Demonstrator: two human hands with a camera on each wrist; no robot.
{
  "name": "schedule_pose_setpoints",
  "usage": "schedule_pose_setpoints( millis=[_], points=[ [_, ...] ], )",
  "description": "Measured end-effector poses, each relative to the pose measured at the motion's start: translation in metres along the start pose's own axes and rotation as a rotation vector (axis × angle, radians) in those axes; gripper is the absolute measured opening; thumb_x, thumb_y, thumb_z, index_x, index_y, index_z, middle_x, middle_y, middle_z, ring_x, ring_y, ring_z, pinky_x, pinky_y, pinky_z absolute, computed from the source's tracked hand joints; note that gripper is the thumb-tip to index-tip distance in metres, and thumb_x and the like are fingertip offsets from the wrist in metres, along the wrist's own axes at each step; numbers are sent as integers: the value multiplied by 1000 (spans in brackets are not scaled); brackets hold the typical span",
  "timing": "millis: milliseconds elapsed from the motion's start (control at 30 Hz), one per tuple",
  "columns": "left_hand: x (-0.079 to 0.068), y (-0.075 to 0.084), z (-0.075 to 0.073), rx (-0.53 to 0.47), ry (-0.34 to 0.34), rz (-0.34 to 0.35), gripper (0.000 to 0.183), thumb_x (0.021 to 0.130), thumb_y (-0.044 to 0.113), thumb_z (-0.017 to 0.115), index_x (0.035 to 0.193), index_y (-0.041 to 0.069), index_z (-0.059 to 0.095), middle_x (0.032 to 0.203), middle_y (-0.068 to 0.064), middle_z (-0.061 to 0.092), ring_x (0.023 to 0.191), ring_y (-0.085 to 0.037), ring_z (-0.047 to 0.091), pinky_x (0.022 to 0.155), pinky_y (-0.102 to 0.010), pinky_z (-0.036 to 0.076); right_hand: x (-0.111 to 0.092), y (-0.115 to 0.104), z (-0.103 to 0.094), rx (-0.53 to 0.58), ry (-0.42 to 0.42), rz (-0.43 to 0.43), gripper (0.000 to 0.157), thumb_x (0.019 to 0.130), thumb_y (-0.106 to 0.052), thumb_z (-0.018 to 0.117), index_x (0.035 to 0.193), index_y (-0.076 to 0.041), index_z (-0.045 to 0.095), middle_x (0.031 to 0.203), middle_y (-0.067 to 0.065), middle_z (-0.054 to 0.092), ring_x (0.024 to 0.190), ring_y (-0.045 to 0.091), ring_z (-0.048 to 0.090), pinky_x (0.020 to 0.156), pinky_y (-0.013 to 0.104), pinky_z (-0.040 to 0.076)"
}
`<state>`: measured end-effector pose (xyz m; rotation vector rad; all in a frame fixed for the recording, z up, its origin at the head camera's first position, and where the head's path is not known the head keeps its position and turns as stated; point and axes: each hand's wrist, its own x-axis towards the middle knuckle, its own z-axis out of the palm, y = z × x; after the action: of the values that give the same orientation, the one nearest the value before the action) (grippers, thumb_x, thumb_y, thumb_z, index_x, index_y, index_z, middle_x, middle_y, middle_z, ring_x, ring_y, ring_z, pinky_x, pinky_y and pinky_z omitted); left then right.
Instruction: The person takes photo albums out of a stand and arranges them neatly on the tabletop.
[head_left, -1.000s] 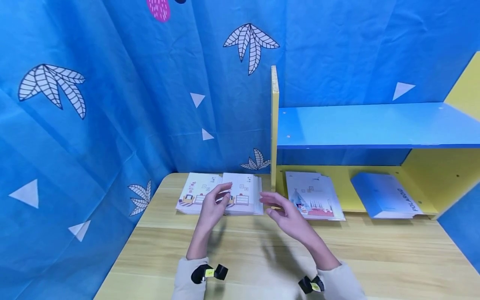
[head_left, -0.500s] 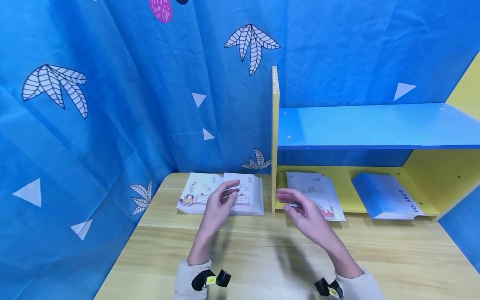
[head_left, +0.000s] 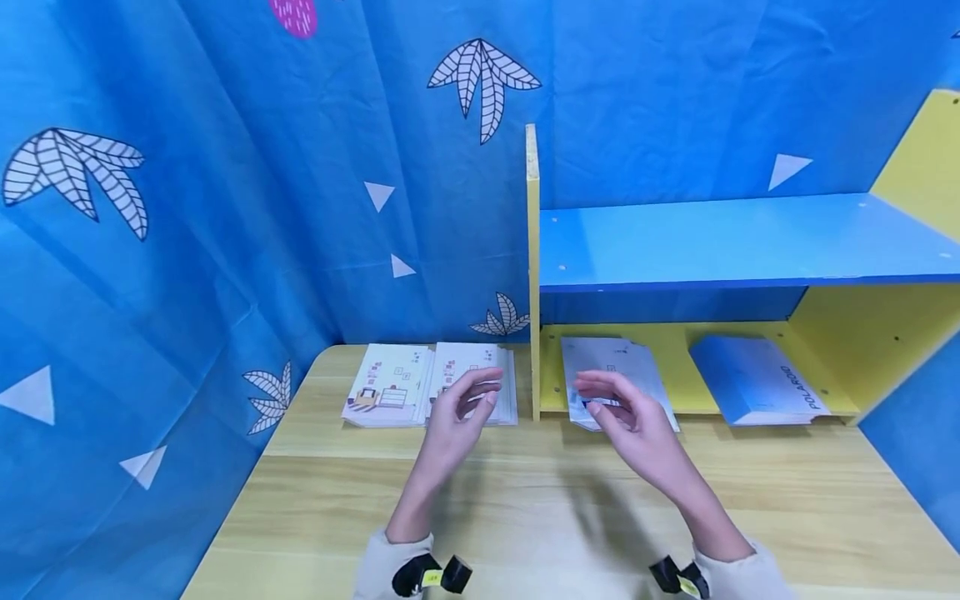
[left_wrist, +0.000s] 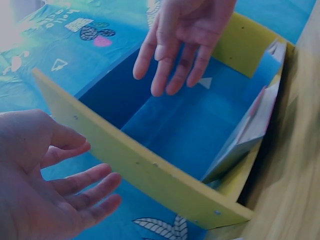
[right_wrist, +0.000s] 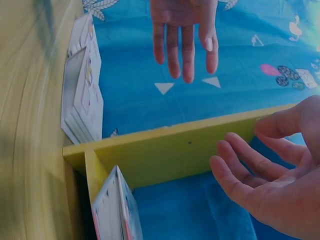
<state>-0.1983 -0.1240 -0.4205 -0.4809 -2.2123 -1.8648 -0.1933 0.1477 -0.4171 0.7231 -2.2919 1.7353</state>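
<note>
My left hand hovers in front of the right one of two white illustrated book stacks on the table, fingers loosely bent and holding nothing. To its right my right hand is raised in front of a white booklet stack in the shelf's lower bay, partly covering it; nothing is between its fingers either. In the left wrist view, the left hand's fingers are relaxed and spread. The right wrist view shows the right hand's fingers softly bent, apart from the yellow shelf side.
A yellow and blue shelf unit stands on the wooden table, its upright left panel between the stacks. A blue book marked POLAROID lies in the lower bay. A blue patterned curtain hangs behind and at the left.
Both hands have moved right, the right hand from near the panel to in front of the shelf booklets. The head view has shifted slightly. The stacks stay where they were.
</note>
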Motion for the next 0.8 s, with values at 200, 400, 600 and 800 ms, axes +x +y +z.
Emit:
schedule_pose_setpoints(
  millis=[200, 400, 600, 800],
  points=[
    [-5, -1, 16, -28, -17, -3, 32, 102, 4, 61, 134, 2, 63, 129, -11, 68, 122, -32, 63, 103, -35, 52, -5, -3, -14, -5, 42, -4, 36, 103, -1, 59, 138, -8, 59, 129, 5, 66, 120, 25, 63, 96, 21, 53],
    [-6, -6, 36, -38, -48, -6, 34, 102, 7, 61, 135, 2, 62, 130, -11, 67, 121, -29, 63, 106, -36, 50, -12, -1, -27, -20, 80, -13, 37, 104, -2, 57, 140, -9, 57, 131, 12, 65, 119, 21, 63, 96, 21, 53],
    [-7, -15, 54, -29, -58, -20, 35, 102, 11, 62, 137, 8, 62, 133, -6, 65, 122, -25, 62, 107, -37, 49, -22, 9, -39, -44, 121, 2, 40, 104, -2, 57, 142, -11, 55, 128, 16, 66, 118, 18, 64, 97, 15, 50],
    [-7, -23, 68, -14, -45, -66, 38, 103, 15, 61, 141, 13, 60, 137, -2, 63, 123, -23, 61, 107, -39, 49, -28, 19, -50, -85, 152, 11, 38, 104, -4, 58, 141, -11, 57, 127, 14, 66, 116, 14, 64, 92, 14, 52]
  ],
)
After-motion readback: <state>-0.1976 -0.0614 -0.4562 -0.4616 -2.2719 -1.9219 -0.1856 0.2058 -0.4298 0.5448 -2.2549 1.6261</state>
